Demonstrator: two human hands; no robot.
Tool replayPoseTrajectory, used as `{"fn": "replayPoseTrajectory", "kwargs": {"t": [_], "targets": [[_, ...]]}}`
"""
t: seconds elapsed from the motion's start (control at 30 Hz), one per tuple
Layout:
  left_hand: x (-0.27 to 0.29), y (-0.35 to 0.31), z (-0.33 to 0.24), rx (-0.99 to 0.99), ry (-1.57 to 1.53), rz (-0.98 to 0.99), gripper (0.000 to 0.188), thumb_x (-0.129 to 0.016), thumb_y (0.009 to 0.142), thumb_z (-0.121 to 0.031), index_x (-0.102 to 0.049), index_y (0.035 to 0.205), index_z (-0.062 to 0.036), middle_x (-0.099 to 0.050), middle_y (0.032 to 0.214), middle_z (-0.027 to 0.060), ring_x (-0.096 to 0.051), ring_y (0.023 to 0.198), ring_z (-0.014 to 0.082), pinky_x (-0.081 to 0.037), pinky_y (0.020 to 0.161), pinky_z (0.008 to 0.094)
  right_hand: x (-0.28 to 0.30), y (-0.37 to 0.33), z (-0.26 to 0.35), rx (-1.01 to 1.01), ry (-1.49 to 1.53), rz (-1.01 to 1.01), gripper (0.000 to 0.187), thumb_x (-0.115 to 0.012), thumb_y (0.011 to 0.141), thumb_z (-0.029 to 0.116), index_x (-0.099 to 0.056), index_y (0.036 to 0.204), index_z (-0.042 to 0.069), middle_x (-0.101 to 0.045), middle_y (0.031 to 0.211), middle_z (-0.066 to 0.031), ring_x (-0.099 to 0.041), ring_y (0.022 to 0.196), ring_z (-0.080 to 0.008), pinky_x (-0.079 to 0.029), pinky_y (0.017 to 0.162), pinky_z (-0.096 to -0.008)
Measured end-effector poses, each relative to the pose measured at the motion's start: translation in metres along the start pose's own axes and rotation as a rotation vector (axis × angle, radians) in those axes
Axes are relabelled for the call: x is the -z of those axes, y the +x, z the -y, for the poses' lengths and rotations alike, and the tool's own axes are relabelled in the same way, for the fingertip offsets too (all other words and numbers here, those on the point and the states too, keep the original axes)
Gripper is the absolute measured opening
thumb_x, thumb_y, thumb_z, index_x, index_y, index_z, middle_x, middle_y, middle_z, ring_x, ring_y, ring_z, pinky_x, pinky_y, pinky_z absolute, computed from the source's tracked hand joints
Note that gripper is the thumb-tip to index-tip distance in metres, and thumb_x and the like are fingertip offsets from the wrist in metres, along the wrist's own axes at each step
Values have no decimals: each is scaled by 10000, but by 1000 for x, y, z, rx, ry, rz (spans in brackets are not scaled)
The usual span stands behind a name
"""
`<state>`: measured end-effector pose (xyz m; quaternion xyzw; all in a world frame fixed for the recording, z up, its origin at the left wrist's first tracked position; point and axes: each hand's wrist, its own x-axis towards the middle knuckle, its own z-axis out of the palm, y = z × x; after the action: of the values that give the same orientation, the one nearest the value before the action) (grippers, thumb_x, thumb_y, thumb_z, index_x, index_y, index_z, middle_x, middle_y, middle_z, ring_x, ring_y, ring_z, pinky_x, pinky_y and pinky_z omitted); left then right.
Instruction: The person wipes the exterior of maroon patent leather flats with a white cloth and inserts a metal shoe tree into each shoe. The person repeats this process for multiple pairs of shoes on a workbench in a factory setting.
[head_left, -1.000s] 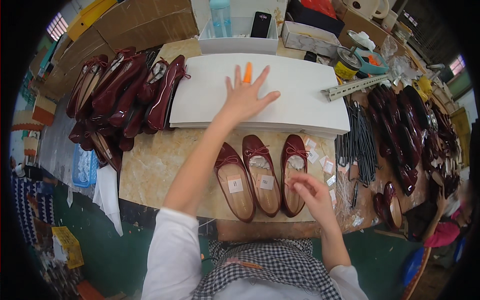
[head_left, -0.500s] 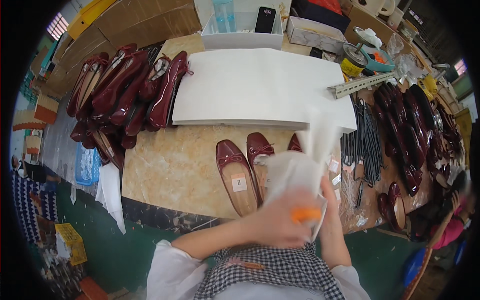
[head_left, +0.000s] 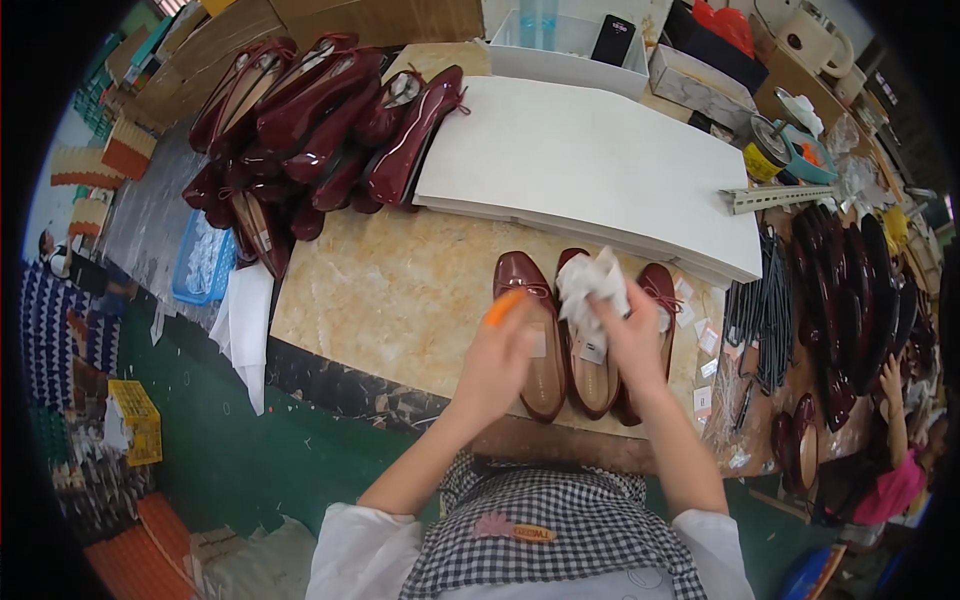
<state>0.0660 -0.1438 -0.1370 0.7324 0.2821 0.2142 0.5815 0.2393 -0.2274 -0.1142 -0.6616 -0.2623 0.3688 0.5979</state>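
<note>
Three dark red flats with bows stand side by side near the table's front: the left shoe point(head_left: 541, 385), the middle shoe point(head_left: 590, 385) and the right shoe point(head_left: 657, 290). My right hand point(head_left: 636, 345) is closed on a crumpled wad of white tissue paper point(head_left: 592, 285), over the toe of the middle shoe. The wad covers much of that toe, and the hand partly hides the right shoe. Over the left shoe is my left hand point(head_left: 498, 360), slightly blurred, fingers apart and holding nothing visible. One of its fingers wears an orange cover point(head_left: 506, 306).
White paper sheets point(head_left: 590, 150) lie stacked behind the shoes. More red flats point(head_left: 320, 120) are heaped at the far left, above a blue basket point(head_left: 200, 262). Dark rods point(head_left: 762, 320) and more shoes point(head_left: 850, 290) lie to the right, where another person's hand point(head_left: 891, 382) reaches in.
My hands have moved forward from near my apron to the shoes and apart. The white paper, loosely spread and blurred before, is now a compact wad in my right hand. The view has shifted.
</note>
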Motion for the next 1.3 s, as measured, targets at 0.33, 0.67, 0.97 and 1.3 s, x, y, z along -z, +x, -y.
{"fn": "replayPoseTrajectory", "kwargs": {"t": [0.33,0.67,0.97,1.3], "targets": [[-33,-42,-3,-303,928,205,523,-620,817,-433,-661,1033,42,-638,1052,198,-560,1070,338,-308,1067,488,-80,24,-34,676,-1455,186,147,-619,720,138,-641,824,36,-521,926,-104,-574,889,-234,-491,738,-324],[-36,-37,-10,-340,996,219,591,-692,753,-378,-624,1107,90,-595,1198,240,-519,1164,370,-319,1058,486,-52,54,-46,505,-973,112,569,-756,713,168,-550,1213,-10,-563,1132,-171,-557,1058,-336,-480,886,-402],[10,-18,25,275,178,-148,637,-618,857,-127,-380,1420,48,-655,846,65,-537,701,58,-437,608,212,261,-58,-43,20,-1327,-865,239,-635,856,188,-630,1056,58,-642,1005,-141,-645,915,-314,-532,750,-403],[-9,-22,5,462,-1259,116,705,-385,931,-565,-415,1377,-19,-595,1205,220,-656,914,383,-573,756,483,299,-86,-62,-239,-1514,-717,235,-564,868,249,-665,804,47,-669,771,-212,-668,756,-400,-543,682,-496]]}}
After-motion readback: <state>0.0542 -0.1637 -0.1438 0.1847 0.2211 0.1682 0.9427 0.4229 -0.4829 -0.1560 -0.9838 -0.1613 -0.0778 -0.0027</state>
